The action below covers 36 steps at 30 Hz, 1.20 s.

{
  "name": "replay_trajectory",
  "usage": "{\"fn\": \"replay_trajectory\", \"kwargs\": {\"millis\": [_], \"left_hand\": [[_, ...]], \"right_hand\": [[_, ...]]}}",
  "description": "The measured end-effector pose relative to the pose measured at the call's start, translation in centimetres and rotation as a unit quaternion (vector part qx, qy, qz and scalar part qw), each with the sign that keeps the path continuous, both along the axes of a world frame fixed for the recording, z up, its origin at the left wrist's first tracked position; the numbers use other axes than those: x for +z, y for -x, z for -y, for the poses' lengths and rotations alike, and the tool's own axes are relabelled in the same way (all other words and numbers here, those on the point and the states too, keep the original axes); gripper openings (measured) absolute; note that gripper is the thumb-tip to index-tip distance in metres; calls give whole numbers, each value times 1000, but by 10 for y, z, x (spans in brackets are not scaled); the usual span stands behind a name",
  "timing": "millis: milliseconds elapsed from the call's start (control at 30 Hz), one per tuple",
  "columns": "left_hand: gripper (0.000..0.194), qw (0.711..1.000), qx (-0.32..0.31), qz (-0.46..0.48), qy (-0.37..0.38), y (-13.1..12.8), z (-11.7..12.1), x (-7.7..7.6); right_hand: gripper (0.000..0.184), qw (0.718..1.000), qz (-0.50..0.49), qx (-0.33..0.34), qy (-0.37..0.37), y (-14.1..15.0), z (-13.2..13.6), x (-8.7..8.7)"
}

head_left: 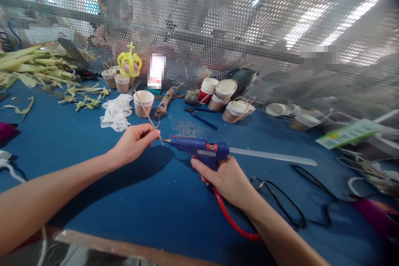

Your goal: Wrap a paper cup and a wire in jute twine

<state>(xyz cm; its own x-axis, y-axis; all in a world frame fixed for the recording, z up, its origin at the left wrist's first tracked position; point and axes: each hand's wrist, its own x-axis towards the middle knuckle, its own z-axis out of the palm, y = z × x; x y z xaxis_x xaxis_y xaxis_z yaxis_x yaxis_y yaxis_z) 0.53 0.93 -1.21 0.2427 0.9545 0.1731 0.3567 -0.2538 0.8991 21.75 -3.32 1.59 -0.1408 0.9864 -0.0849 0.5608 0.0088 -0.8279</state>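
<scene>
My right hand [227, 178] is wrapped round the grip of a blue hot glue gun [190, 144], whose nozzle points left. A long translucent glue stick [274, 156] sticks out of its back. Between thumb and fingers my left hand [137, 141] pinches a thin tan strand of twine [146, 112], with its lower end close to the nozzle tip; whether they touch I cannot tell. Behind the left hand stands a paper cup [144, 104] with a brown wrapped lower part, and the strand's upper part crosses in front of it.
A bundle of twine [166, 100], blue-handled pliers [202, 117] and crumpled white tissue [116, 112] lie beyond my hands. Several wrapped cups [238, 110] stand along the perforated metal screen [199, 29]. Dried husks [34, 66] are heaped at left; a black cable [280, 203] loops at right.
</scene>
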Motion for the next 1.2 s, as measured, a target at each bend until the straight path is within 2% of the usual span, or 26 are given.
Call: {"fn": "replay_trajectory", "kwargs": {"millis": [733,933,1200], "left_hand": [[26,1000,-1,-9,-13,1,1,2],[28,1000,4,-16,-22,2,0,2],[28,999,10,-19,-28,3,-2,2]], "right_hand": [[18,1000,13,-15,-6,2,2,2],[15,1000,14,-3,-23,1,1,2],[20,998,37,13,-42,-3,0,-2]]}}
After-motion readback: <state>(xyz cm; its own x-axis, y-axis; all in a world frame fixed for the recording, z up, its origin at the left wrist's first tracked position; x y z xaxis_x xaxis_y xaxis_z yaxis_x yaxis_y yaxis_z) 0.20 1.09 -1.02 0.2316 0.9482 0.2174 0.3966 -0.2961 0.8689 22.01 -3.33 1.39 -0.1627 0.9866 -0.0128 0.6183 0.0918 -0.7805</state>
